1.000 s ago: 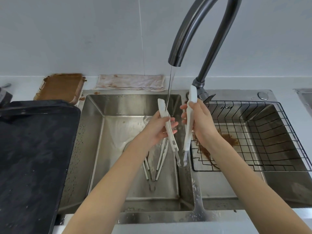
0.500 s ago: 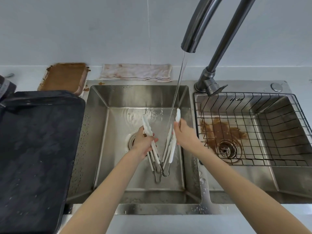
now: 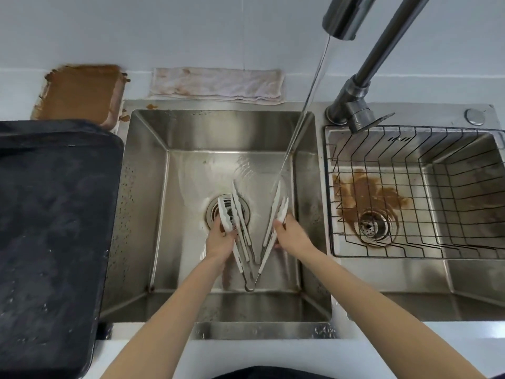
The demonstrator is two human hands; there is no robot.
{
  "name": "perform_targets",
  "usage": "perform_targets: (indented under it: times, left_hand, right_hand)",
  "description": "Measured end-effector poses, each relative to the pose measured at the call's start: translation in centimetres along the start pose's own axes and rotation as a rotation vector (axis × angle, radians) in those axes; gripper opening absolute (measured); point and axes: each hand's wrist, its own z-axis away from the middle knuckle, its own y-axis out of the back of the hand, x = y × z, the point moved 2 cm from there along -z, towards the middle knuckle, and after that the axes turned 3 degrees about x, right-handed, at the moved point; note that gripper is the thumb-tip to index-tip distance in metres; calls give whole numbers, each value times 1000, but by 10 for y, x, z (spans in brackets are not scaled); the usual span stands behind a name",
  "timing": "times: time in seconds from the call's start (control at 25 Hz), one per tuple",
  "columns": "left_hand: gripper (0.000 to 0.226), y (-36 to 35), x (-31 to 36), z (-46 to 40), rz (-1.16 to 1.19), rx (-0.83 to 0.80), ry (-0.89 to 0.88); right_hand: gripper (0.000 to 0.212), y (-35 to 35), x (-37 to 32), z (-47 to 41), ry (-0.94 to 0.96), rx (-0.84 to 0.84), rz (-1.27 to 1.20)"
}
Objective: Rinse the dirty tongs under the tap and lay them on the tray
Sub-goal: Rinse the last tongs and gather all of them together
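Note:
White-tipped metal tongs [image 3: 247,243] lie low in the left sink basin [image 3: 153,187], arms spread in a V with the hinge toward me. More than one pair seems to overlap there; I cannot tell which arm belongs to which. My left hand [image 3: 220,243] grips the left arm [image 3: 225,214] over the drain. My right hand [image 3: 293,236] grips the right arm [image 3: 276,214]. A thin stream of water [image 3: 306,105] runs from the tap spout [image 3: 344,20] onto the right arm's tip. The dark tray [image 3: 49,228] sits on the counter at the left.
A wire basket [image 3: 410,192] sits in the right basin, with a brown stain around its drain. A stained cloth [image 3: 218,84] and a brown-smeared board [image 3: 79,91] lie behind the sink by the wall. The tap base [image 3: 352,110] stands between the basins.
Both hands have lowered the tongs from up under the spout down to the basin floor, and the arms have spread apart. The camera has tilted further down.

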Motion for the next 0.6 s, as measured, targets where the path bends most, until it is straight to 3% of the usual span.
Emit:
perform_targets:
  times: [0.6]
  left_hand:
    - [43, -16, -13, -9, -193, 52, -1]
  right_hand:
    - [56, -16, 20, -24, -116, 124, 78]
